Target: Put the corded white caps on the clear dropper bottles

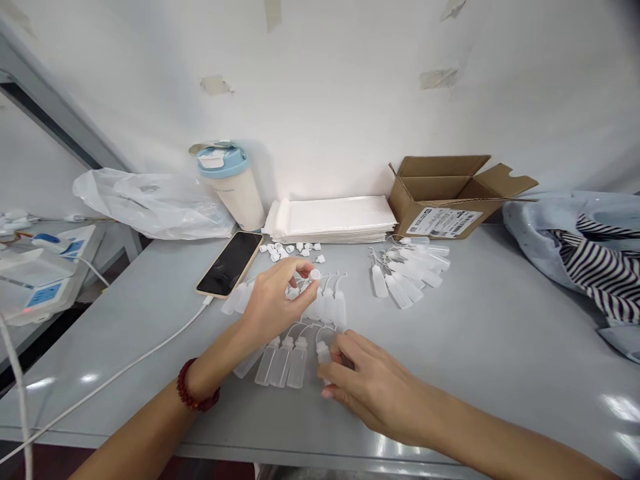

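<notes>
My left hand (pixel 283 293) pinches a small white cap (pixel 315 274) between thumb and fingertips, above a row of translucent plastic bottles (pixel 327 305). Closer to me, my right hand (pixel 367 373) has its fingers closed around one small translucent bottle (pixel 323 352), whose neck has a thin looped strap. Beside that bottle, to its left, lie several more like bottles (pixel 281 363) in a row. Loose white caps (pixel 277 252) lie scattered behind my left hand. At the right, a cluster of small bottles (pixel 407 273) with thin straps rests on the table.
A phone (pixel 231 264) with a white cable (pixel 150 353) lies on the grey table (pixel 480 373). Against the wall stand a tumbler (pixel 235 190), a stack of white sheets (pixel 335 220) and an open cardboard box (pixel 440 207). A plastic bag (pixel 155 203) is at left, striped cloth (pixel 595 267) at right.
</notes>
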A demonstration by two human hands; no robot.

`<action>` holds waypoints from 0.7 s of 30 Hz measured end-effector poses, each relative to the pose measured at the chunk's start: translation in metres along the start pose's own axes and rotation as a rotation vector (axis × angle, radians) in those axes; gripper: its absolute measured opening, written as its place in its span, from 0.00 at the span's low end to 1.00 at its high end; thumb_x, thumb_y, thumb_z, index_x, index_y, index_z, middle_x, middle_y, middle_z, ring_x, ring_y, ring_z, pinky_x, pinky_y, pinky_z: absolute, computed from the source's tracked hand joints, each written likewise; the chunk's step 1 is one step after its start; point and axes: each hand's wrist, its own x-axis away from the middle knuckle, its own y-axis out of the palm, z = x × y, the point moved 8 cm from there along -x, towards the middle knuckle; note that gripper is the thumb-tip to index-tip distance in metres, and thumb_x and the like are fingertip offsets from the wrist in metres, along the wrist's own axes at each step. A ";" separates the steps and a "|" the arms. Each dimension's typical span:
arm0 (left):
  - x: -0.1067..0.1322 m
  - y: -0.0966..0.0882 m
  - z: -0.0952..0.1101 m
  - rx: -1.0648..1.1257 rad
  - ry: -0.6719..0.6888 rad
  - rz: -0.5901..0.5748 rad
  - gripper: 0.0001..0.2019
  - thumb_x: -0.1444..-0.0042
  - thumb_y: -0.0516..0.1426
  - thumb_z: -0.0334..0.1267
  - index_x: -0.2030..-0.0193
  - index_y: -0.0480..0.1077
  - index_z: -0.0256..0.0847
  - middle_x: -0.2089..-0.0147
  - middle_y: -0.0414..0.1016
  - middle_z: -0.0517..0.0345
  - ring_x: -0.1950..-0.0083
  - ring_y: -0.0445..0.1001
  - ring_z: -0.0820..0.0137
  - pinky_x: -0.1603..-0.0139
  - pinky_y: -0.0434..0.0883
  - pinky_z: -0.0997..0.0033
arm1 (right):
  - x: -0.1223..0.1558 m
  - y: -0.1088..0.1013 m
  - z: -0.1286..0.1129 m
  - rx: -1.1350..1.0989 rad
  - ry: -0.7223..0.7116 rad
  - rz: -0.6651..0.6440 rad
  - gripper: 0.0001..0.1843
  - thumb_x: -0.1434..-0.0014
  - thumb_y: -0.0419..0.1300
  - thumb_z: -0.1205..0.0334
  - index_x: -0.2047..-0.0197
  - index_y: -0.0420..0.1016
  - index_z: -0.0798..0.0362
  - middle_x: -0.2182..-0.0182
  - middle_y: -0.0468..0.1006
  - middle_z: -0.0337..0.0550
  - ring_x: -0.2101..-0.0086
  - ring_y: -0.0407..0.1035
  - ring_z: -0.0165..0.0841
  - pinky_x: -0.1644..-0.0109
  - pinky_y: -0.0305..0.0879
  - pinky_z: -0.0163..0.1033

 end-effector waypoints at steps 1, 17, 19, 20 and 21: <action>0.000 0.000 0.000 0.002 -0.003 -0.002 0.05 0.45 0.56 0.37 0.61 0.68 0.41 0.65 0.75 0.60 0.70 0.71 0.74 0.75 0.65 0.79 | 0.000 0.001 0.001 -0.003 0.008 0.002 0.10 0.35 0.52 0.62 0.66 0.71 0.56 0.69 0.66 0.44 0.71 0.58 0.31 0.70 0.60 0.34; -0.001 -0.001 0.003 0.030 0.006 -0.019 0.04 0.45 0.57 0.35 0.62 0.69 0.39 0.65 0.76 0.60 0.68 0.72 0.74 0.72 0.67 0.78 | 0.016 -0.009 0.035 0.065 0.317 -0.053 0.10 0.45 0.63 0.63 0.66 0.63 0.53 0.74 0.72 0.37 0.77 0.65 0.31 0.74 0.58 0.35; 0.000 -0.002 0.003 0.032 0.009 -0.016 0.04 0.46 0.57 0.35 0.63 0.69 0.39 0.66 0.76 0.60 0.69 0.72 0.74 0.72 0.67 0.78 | 0.017 -0.010 0.038 0.113 0.336 -0.079 0.10 0.45 0.64 0.63 0.66 0.64 0.53 0.73 0.72 0.38 0.77 0.65 0.31 0.75 0.57 0.35; 0.000 -0.002 0.003 0.032 0.006 -0.016 0.04 0.46 0.57 0.35 0.63 0.69 0.39 0.65 0.76 0.60 0.69 0.72 0.74 0.72 0.67 0.78 | 0.017 -0.010 0.038 0.136 0.333 -0.095 0.10 0.46 0.64 0.63 0.67 0.65 0.54 0.72 0.72 0.39 0.77 0.65 0.31 0.75 0.56 0.36; 0.000 -0.002 0.002 0.032 0.001 -0.018 0.04 0.46 0.57 0.35 0.63 0.69 0.40 0.65 0.76 0.60 0.69 0.71 0.74 0.73 0.67 0.78 | 0.017 -0.009 0.038 0.153 0.326 -0.113 0.09 0.46 0.63 0.64 0.68 0.65 0.54 0.71 0.72 0.39 0.76 0.65 0.32 0.75 0.56 0.36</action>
